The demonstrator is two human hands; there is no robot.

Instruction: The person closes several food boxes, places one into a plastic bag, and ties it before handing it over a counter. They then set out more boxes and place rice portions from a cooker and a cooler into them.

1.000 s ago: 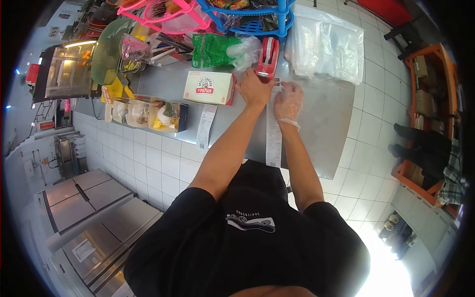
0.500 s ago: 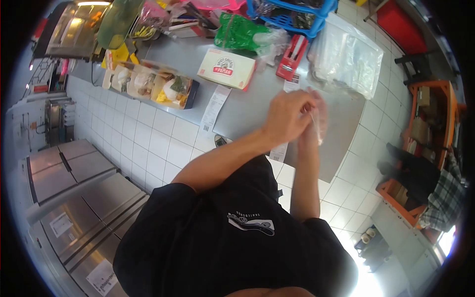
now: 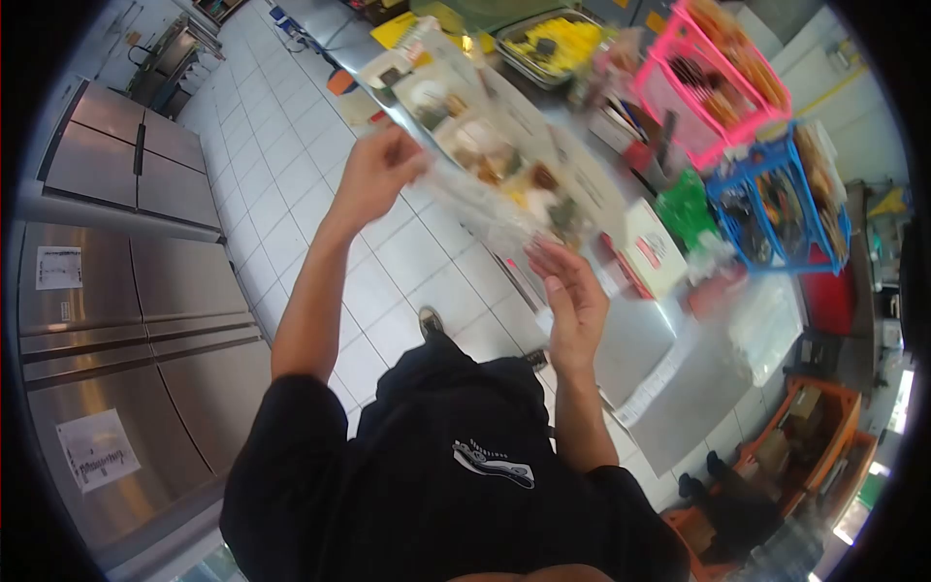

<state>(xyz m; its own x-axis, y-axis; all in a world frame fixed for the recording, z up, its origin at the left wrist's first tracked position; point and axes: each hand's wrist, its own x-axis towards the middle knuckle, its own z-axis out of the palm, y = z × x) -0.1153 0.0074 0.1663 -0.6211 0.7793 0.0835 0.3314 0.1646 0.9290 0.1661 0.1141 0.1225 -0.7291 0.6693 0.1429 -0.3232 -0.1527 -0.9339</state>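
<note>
While the left hand (image 3: 376, 179) is pinching one end of a clear plastic (image 3: 470, 199), perhaps a thin glove, the right hand (image 3: 574, 303) is reaching toward its other end. The plastic is spanning the gap between the hands, in front of the boxes (image 3: 593, 170) at the edge of the counter (image 3: 626, 339). The left thumb and forefinger are closing on it; the right fingers are bending slightly, the thumb lying apart, and blur is hiding whether they are gripping or only touching. The step in hand seems to be stretching or freeing this plastic; the next move calls, I judge, for a firm left pinch and for keeping the loose film off the food.

Three boxes are standing open in a row, holding pale lumps, brown pieces, yellow bits and dark green leaf. Beyond them, a metal tray (image 3: 524, 70) is holding a yellow heap with something dark on top. One printed box (image 3: 655, 250) is sitting shut nearby, hiding whatever is inside. Farther off, a pink basket (image 3: 706, 145) is holding brownish items, and a blue basket (image 3: 742, 181) beside it is holding dark packets too blurred to name.
</note>
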